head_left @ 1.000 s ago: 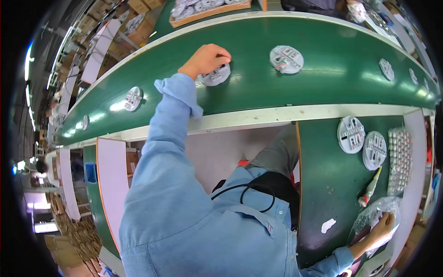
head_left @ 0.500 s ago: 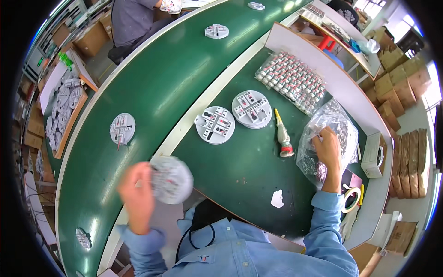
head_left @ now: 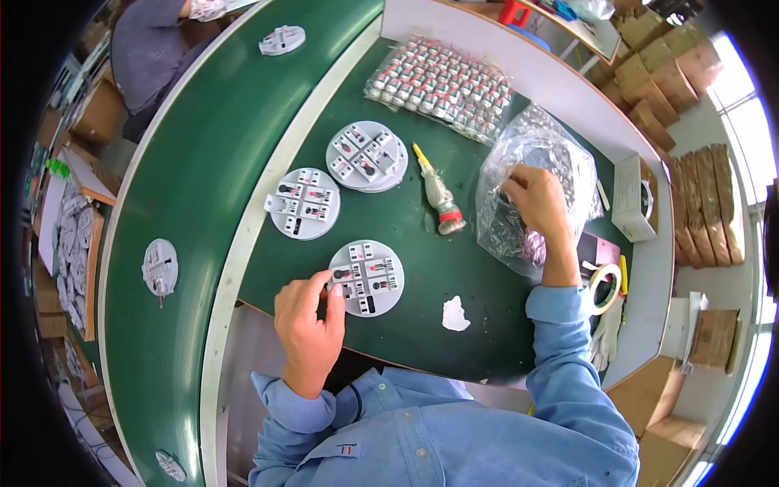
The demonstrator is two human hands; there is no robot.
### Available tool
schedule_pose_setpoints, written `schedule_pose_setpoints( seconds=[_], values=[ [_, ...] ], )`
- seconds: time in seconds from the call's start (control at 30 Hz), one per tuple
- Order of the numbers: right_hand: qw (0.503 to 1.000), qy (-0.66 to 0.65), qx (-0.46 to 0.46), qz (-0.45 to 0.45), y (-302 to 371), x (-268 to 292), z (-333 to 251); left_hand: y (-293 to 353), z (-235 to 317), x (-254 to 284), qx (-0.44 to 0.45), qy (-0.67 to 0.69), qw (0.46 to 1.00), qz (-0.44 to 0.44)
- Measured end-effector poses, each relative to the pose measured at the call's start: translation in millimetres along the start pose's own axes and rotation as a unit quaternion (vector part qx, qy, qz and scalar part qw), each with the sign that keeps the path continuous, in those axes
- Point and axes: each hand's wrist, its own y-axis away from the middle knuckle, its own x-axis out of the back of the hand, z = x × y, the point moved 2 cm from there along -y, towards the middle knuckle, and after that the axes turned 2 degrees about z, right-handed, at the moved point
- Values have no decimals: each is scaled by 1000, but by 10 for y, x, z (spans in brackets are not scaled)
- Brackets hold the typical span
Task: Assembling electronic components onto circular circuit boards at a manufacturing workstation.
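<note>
White plastic is what your left hand (head_left: 311, 325) has hold of: a round disc (head_left: 367, 277) with small dark and red parts set into its face, lying flat on the green desk (head_left: 422, 260) just in front of your chest. Your left grip is pinched on the disc's near-left rim, thumb and fingertips on the edge, while the disc rests on the desk.

Beyond that disc, farther from you, a second disc of the same kind (head_left: 303, 203) lies flat, and beyond it again sits a short stack of such discs (head_left: 367, 156). To the right of the stack lies a small tube with a yellow nozzle and a red collar (head_left: 438, 193), pointing away from you. A scrap of white paper (head_left: 455, 315) lies to the right of the held disc, close to the desk's near edge.

Your right hand (head_left: 538, 203) is at a clear plastic bag (head_left: 527, 191) well to the right of the held disc, fingers curled into the crumpled film; you grasp the bag or something inside it, but I cannot tell which. Beyond the bag lies a flat pack of small red-and-silver parts (head_left: 442, 84).

Left of the discs runs a green conveyor belt (head_left: 187, 187) carrying two more white discs, one (head_left: 160, 268) level with your left hand.
</note>
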Motion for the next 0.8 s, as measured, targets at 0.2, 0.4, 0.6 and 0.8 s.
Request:
schedule_pose_setpoints(
  seconds=[0.2,0.4,0.6,0.8],
  values=[
    [996,-45,-4,82,36,81,306,-41,62,15,-150,-35,987,-43],
    [981,-164,-101,22,12,89,315,-45,-22,-63,-179,-60,980,-63],
    [980,-170,-86,60,1,74,495,-37,-32,-81,-180,-72,980,-51],
    [998,24,-58,-3,63,148,235,-73,-65,-133,-179,-73,980,-54]
  ],
)
